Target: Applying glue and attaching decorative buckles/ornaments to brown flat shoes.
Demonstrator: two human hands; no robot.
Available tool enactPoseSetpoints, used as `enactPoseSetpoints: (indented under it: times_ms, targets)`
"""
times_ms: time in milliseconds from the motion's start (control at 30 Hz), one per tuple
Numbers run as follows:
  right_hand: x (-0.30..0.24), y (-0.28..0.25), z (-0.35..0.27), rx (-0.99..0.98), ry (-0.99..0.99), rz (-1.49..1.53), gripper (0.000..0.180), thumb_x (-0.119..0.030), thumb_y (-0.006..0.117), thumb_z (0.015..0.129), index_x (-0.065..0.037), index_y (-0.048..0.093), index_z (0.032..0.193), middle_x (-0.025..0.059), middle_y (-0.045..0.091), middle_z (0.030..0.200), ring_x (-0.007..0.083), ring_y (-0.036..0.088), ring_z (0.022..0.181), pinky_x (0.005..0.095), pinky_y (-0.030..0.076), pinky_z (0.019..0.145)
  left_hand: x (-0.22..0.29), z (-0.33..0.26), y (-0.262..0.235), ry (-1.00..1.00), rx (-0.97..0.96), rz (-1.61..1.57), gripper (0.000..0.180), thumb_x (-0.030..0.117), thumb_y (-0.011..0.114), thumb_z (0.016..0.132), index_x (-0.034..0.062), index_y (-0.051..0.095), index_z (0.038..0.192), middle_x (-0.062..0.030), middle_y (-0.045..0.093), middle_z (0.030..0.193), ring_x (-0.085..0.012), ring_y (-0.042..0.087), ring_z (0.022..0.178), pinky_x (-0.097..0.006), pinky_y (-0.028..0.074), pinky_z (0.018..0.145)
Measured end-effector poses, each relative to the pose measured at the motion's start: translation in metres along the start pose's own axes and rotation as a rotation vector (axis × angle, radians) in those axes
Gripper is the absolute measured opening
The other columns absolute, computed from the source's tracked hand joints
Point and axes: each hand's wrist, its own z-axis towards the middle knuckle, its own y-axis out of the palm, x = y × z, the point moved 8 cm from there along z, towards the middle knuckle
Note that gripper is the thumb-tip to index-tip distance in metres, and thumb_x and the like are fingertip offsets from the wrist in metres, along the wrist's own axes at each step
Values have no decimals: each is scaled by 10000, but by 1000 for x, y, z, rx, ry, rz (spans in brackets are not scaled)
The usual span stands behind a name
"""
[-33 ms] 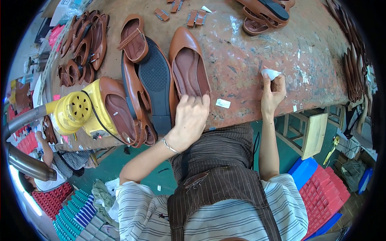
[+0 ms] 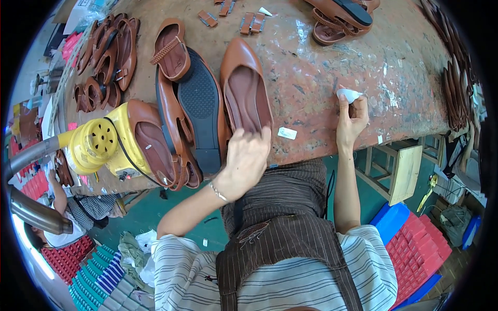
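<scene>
My left hand (image 2: 244,160) is closed round the heel end of a brown pointed flat shoe (image 2: 240,52) that lies toe away from me near the table's front edge. The fingers hide the shoe's heel. Between the thumb and fingertips of my right hand (image 2: 354,118), just above the table to the right, is a small white piece (image 2: 350,95) with a tapering tip; its kind is unclear. Left of the held shoe, another shoe lies with its black sole (image 2: 199,98) up. A slingback (image 2: 171,49) with a gathered strap rests against that sole's far end.
A yellow lamp-like machine head (image 2: 96,145) on a grey arm stands at the left. More brown shoes (image 2: 106,59) lie at the far left, others (image 2: 342,20) at the back. Bow pieces (image 2: 253,23), a white cone tip (image 2: 265,11) and a white label (image 2: 287,133) lie on the worn table (image 2: 306,93).
My left hand and the shoe in it have shifted very slightly toward me. The right hand and its white piece stay in place.
</scene>
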Motion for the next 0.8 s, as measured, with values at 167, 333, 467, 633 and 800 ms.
enactPoseSetpoints:
  times_ms: [167, 333, 467, 633, 800]
  targets:
    - [-3, 8, -1, -72, 3, 37, 166, -64, 646, 881, 12, 608, 1024, 64, 669, 1003, 80, 581, 896, 233, 457, 812, 52, -66, 24, -6, -233, -111, 151, 84, 585, 778, 7, 544, 902, -97, 588, 583, -247, 599, 511, -358, 461, 562]
    - [-20, 23, -17, -242, 21, 131, 206, -40, 645, 875, 33, 604, 1064, 61, 662, 967, 96, 585, 896, 239, 467, 801, 39, -69, 25, -176, -332, -322, 301, 135, 639, 807, -37, 538, 1032, -213, 619, 945, -275, 634, 898, -327, 493, 748]
    - [-41, 49, -39, -517, -26, -27, 211, 0, 686, 805, 16, 655, 1013, 65, 661, 896, 115, 605, 834, 261, 487, 726, 4, -49, 26, -499, 329, -1457, 634, 122, 580, 908, -88, 224, 1389, -235, 330, 1407, -322, 378, 1299, -380, 328, 1082]
    - [-66, 79, -53, -726, -131, -146, 188, -36, 683, 786, 22, 662, 963, 118, 680, 934, 198, 643, 852, 300, 494, 757, -19, -25, 75, -628, 756, -2436, 354, -33, 508, 892, -43, 389, 1225, -123, 476, 1218, -192, 480, 1162, -328, 348, 1066]
    - [-75, 94, -56, -810, -322, -236, 233, -78, 712, 746, 2, 670, 961, 115, 650, 858, 240, 623, 755, 316, 486, 658, -20, -12, 72, -453, 799, -2491, 125, -54, 515, 877, 31, 486, 964, -33, 527, 1005, -114, 515, 1013, -295, 407, 963]
